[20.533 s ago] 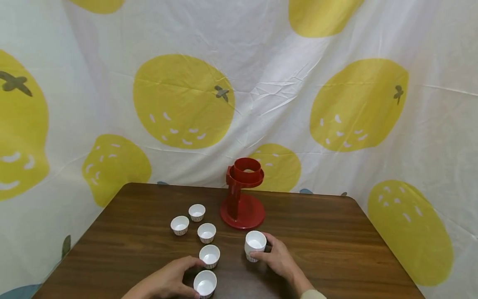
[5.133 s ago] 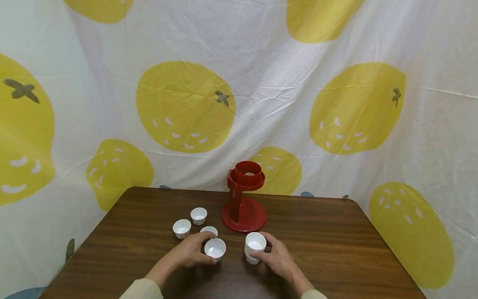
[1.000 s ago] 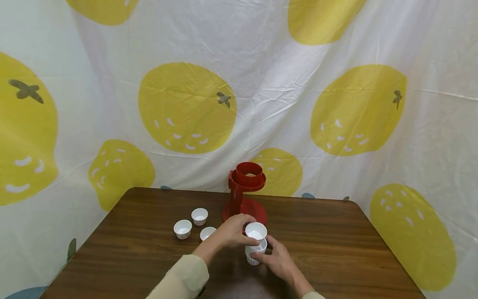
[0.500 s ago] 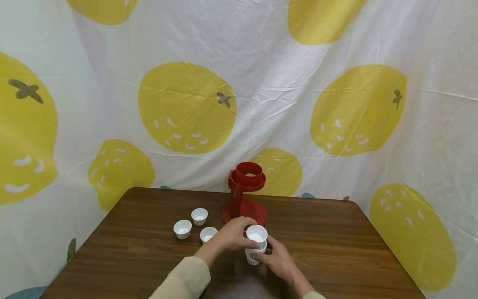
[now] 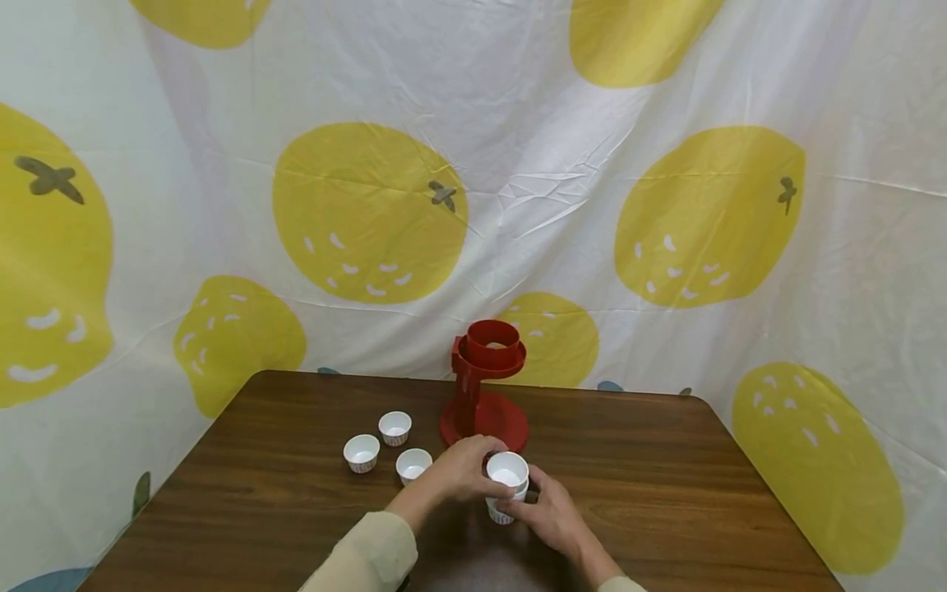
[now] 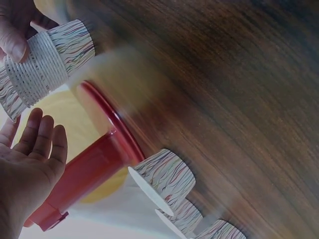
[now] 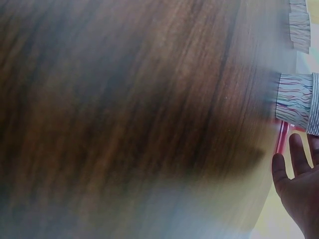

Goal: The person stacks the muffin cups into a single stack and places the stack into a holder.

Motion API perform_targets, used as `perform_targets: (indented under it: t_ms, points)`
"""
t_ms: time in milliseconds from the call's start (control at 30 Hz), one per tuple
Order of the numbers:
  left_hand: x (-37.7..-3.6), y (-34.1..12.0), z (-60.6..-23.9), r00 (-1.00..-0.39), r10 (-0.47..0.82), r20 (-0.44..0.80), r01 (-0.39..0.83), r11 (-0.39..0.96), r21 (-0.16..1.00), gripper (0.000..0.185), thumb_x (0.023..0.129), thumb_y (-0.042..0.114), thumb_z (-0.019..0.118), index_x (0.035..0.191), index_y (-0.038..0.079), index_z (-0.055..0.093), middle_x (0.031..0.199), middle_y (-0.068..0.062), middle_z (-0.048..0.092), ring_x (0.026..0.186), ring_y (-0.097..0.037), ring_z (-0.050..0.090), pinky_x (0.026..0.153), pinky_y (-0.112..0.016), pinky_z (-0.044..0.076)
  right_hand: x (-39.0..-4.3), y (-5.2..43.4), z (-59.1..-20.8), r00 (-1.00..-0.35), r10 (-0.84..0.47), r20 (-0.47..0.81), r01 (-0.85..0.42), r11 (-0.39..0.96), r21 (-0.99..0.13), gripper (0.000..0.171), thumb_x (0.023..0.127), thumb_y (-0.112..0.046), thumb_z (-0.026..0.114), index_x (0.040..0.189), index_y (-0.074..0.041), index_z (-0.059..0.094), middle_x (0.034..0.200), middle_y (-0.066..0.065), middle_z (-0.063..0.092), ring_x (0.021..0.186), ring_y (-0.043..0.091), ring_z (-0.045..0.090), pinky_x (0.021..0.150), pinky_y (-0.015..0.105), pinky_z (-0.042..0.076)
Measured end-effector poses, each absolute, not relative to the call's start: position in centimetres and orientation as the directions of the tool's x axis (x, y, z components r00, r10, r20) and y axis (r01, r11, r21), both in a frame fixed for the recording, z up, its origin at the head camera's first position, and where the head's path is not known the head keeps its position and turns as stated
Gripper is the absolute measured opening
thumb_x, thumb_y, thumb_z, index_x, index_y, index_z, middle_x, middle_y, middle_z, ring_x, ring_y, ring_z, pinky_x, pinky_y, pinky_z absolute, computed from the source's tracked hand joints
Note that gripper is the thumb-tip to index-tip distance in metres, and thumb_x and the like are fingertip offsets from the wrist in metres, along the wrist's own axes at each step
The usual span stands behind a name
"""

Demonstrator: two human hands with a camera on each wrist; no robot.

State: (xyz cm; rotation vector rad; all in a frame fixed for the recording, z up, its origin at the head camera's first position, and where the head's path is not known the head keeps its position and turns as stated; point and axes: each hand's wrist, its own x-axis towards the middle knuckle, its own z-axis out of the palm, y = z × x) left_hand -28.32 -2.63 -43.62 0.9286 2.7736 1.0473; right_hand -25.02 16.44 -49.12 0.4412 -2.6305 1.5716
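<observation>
Cups (image 6: 42,64), nested in an upright stack (image 5: 501,516), stand on the brown wooden surface (image 5: 644,469), near the middle of the scene. The left hand (image 5: 468,469) pinches the top cup (image 5: 507,470) from its left side, thumb on the near side and index finger on the far side. In the left wrist view this cup sits only partly inside the stack, its patterned wall showing above the tight row of rims. The other left fingers (image 6: 45,134) stand out a little apart from each other, away from the cups.

The right hand (image 5: 551,510) grips the stack from the right, its thumb across the rims on the near side. Its lower fingers (image 7: 298,154) are slightly spread.

Three loose cups stand upright and apart on the left: a left cup (image 5: 362,454), a far cup (image 5: 395,428) and a near cup (image 5: 413,464), the last just beside the left wrist. A red stand (image 5: 468,403) with a round base rises just beyond the hands. Behind the surface hangs a white cloth (image 5: 547,123) with yellow lemons.
</observation>
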Motion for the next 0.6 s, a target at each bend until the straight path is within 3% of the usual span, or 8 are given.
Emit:
perform_targets:
  t_ms: [600]
  points:
    - [-28.3,-2.6,-44.7,-0.813,0.556,0.175,0.537,0.599,0.594,0.047,0.073,0.031,0.088,0.110,0.011,0.067,0.093,0.008,0.060,0.087,-0.007,0.053,0.081,-0.026,0.045,-25.1,16.5,-49.2,-0.955,-0.235,0.183,-0.274,0.450,-0.850,0.054,0.080,-0.023,0.083,0.125,-0.003,0.061,0.117,0.009,0.066,0.110,0.026,0.058,0.094,0.046,0.044]
